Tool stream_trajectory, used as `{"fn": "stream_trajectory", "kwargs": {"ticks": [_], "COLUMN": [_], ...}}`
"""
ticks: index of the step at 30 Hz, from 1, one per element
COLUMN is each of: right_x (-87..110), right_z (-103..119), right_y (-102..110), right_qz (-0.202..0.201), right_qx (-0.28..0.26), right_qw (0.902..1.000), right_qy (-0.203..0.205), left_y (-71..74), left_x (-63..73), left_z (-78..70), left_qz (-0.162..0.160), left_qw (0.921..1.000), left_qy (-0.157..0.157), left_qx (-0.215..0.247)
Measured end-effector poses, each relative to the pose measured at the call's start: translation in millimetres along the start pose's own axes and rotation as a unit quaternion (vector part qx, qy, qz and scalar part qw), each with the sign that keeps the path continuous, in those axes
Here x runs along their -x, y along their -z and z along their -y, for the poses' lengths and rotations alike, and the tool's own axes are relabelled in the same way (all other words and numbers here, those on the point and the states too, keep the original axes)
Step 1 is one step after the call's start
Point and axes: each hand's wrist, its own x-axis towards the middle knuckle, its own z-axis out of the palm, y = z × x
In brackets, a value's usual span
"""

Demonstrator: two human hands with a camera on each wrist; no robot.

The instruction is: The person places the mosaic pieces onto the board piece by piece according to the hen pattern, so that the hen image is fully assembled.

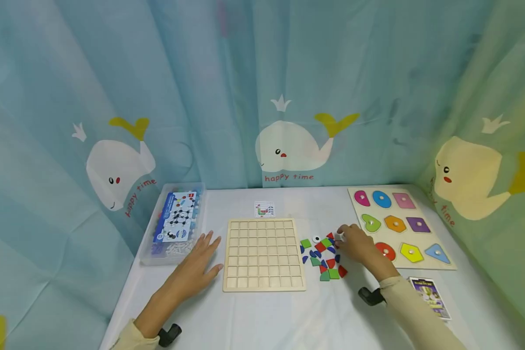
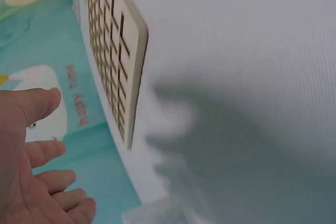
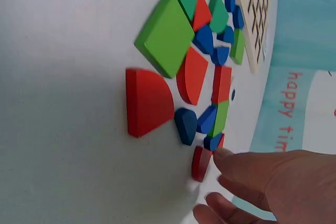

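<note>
Hovering at the edge of a loose pile: right hand (image 1: 356, 243), fingers bent downward, thumb tip close beside a red block and a blue block. Whether it pinches one cannot be told.

Under and about it: blocks in red, green and blue, lying flat and scattered on the counter (image 1: 262, 321) to the right of the grid board. Among them, a large green square (image 3: 167, 38), a red quarter-round (image 3: 149, 102) and a white disc (image 1: 317, 239) with a dark centre. Probable handling: light, stiff, hard to break, the painted faces perhaps slightly slick; best taken by two opposite side edges, between thumb and forefinger.

Left hand (image 1: 197, 267): fingers spread, holding nothing, just beside the left edge of the board.

Between the hands: grid board (image 1: 264, 255), pale, with square cells; likely light and rigid, to be taken by its rim.

Farther out: picture card (image 1: 264, 209), behind the board; clear box (image 1: 146, 255), left; shape board (image 1: 420, 266) with coloured knobbed pieces, right; purple packet (image 1: 430, 296), in front of it.

Backdrop: whale-print curtain (image 1: 218, 97).
</note>
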Motion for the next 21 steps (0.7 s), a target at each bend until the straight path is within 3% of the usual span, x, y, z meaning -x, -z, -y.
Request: {"fn": "stream_trajectory", "kwargs": {"ticks": [5, 9, 18, 21], "right_x": [-0.9, -1.3, -4.1, -3.2], "right_z": [-10, -13, -19, -22], "right_y": [4, 2, -6, -3], "right_qz": [0.046, 0.051, 0.032, 0.039], "right_qx": [-0.030, -0.042, -0.034, -0.044], "right_qw": [0.9985, 0.9978, 0.9988, 0.9983], "right_qy": [0.003, 0.008, -0.014, 0.000], "left_y": [-12.8, -22.4, -35.1, -35.1], "left_x": [-5.8, -6.9, -4.8, -5.1], "left_z": [-3.8, -3.5, 1.7, 2.3], "left_qz": [0.052, 0.081, 0.108, 0.107], "left_qw": [0.9985, 0.9961, 0.9938, 0.9938], "left_qy": [0.001, 0.011, 0.014, 0.013], "left_qx": [0.016, 0.034, 0.024, 0.026]}}
